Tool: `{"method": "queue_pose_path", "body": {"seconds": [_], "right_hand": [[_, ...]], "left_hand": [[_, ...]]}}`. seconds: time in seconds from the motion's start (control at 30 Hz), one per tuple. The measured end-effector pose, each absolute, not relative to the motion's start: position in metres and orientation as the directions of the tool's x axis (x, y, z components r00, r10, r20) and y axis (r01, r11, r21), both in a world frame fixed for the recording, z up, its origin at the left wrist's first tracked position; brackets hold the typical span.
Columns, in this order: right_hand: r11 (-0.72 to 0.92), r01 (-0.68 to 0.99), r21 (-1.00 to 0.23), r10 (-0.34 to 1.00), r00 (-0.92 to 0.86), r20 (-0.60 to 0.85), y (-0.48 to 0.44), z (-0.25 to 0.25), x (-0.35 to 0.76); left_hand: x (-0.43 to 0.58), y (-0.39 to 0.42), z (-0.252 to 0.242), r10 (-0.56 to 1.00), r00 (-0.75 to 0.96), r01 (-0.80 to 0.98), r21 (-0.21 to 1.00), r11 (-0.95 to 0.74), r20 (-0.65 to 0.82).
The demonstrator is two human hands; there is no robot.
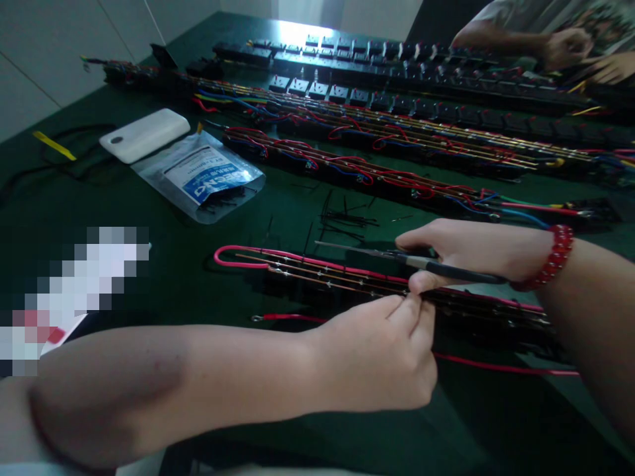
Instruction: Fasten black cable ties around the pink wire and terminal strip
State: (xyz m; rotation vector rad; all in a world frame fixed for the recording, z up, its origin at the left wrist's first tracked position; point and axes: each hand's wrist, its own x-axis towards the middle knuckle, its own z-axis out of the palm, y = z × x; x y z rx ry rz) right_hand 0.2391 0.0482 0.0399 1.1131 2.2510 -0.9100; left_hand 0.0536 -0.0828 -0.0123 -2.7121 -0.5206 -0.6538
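My right hand [446, 251], with a red bead bracelet at its wrist, grips a slim pointed tool [466, 271] with dark handles. Its long thin metal end points left over the near wired strip [347, 287]. That strip carries copper-coloured rods and a thick red wire [238, 250] that loops round at its left end. Thin black ties stick up from it. My left hand [387, 350] is closed, its fingertips pinched at the strip's near side, touching my right fingers. What they pinch is hidden. Loose black cable ties [347, 221] lie just beyond the strip.
A clear bag [213, 175] of black ties and a white slab with a hole [146, 135] lie at the left. Wired strips [367, 168] and socket rows [337, 92] stretch across the back. Another person's hands [570, 49] work at the far right. A red lead [292, 317] runs nearby.
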Motion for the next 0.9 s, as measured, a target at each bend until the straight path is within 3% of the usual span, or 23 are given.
{"method": "queue_pose_path", "body": {"seconds": [0.1,0.23,0.6,0.9], "right_hand": [[0.456,0.813,-0.361,0.487,-0.568,-0.664,0.047,0.039,0.239],[0.451,0.810,-0.376,0.465,-0.572,-0.675,0.049,0.036,0.241],[0.494,0.791,-0.361,0.452,-0.588,-0.671,0.048,0.033,0.227],[0.492,0.810,-0.320,0.471,-0.556,-0.684,0.046,0.033,0.226]], "left_hand": [[0.053,-0.083,-0.011,0.231,0.818,0.370,-0.176,-0.912,0.527],[0.052,-0.085,-0.010,0.285,0.778,0.447,-0.177,-0.877,0.560],[0.052,-0.082,-0.010,0.258,0.835,0.426,-0.274,-0.862,0.486],[0.052,-0.083,-0.010,0.262,0.827,0.440,-0.282,-0.853,0.498]]}}
